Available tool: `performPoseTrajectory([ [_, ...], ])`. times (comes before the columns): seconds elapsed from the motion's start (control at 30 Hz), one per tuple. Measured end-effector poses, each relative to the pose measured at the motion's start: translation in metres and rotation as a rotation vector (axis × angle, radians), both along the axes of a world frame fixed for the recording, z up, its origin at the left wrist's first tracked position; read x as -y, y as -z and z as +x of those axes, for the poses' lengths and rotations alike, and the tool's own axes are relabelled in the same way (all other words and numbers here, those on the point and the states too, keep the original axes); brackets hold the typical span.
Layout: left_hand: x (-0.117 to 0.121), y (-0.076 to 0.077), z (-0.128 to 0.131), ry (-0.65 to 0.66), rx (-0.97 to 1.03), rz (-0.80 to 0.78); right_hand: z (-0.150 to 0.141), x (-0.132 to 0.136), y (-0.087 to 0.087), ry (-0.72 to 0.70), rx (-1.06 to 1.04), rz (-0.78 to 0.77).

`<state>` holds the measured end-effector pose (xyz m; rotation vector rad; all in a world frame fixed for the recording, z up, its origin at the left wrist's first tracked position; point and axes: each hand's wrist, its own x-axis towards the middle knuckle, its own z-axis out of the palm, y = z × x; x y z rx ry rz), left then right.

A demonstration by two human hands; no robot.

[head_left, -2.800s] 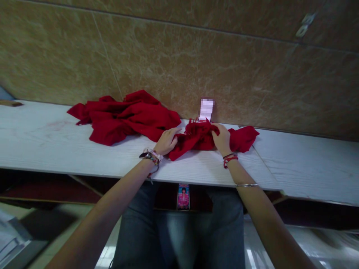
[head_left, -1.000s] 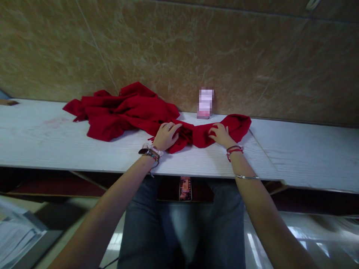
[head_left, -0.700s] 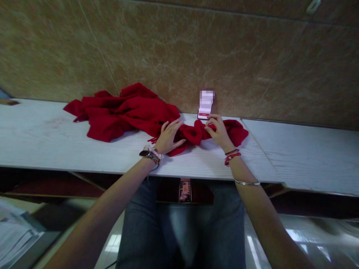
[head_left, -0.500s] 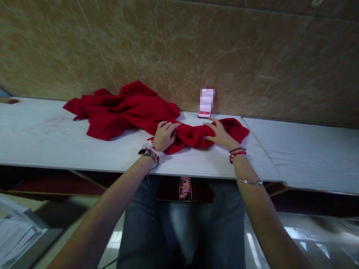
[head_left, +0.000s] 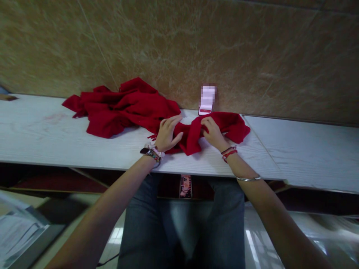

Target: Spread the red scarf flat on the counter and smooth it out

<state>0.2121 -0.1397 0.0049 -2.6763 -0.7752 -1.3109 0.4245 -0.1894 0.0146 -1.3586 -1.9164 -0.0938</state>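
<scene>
A bunched red scarf (head_left: 140, 106) with a few fringe strands lies along a white wood-grain ledge. Its left part is a loose crumpled heap, and a narrower part runs to the right between my hands. My left hand (head_left: 167, 134) rests against the narrower part, fingers stretched out and thumb apart. On the right, my right hand (head_left: 212, 132) has its fingers curled round a fold of the scarf. Its fingertips are partly hidden in the cloth. Behind this fold a phone (head_left: 206, 100) with a lit, blurred-out screen leans on the wall.
The white ledge (head_left: 305, 149) runs across the view against a brown marbled wall (head_left: 168, 48). Below it, in an open compartment, a phone in a patterned case (head_left: 185, 186) lies above my knees. Papers in a grey holder (head_left: 21, 237) stand at the lower left.
My right hand has moved slightly left and its fingers have curled into the scarf. The cloth there has shifted towards the phone. My left hand's fingers have straightened and its thumb has spread.
</scene>
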Motion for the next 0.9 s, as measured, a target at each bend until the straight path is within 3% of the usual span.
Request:
performPoseTrajectory([
  [0.07, 0.001, 0.0, 0.003, 0.063, -0.043, -0.088, -0.006, 0.0, 0.0, -0.082, 0.054, -0.031],
  [0.17, 0.0, 0.001, 0.004, 0.075, -0.034, -0.172, 0.0, 0.0, 0.0, -0.039, 0.088, -0.033],
  [0.3, -0.002, 0.001, 0.003, 0.049, 0.004, -0.207, 0.026, 0.002, 0.006, 0.228, 0.225, -0.103],
  [0.37, -0.005, 0.001, 0.004, 0.001, 0.039, -0.22, 0.039, 0.003, 0.014, 0.392, 0.276, -0.215],
  [0.43, -0.008, 0.002, 0.004, -0.058, 0.091, -0.231, 0.048, 0.002, 0.021, 0.466, 0.292, -0.321],
  [0.53, -0.011, 0.003, 0.002, -0.103, 0.147, -0.225, 0.052, 0.0, 0.024, 0.433, 0.306, -0.307],
  [0.73, -0.004, 0.002, -0.002, -0.045, 0.115, -0.103, 0.027, 0.0, 0.004, 0.383, 0.181, -0.011],
  [0.9, -0.003, 0.001, -0.002, 0.052, 0.086, -0.097, -0.003, 0.009, -0.01, 0.059, 0.188, 0.029],
])
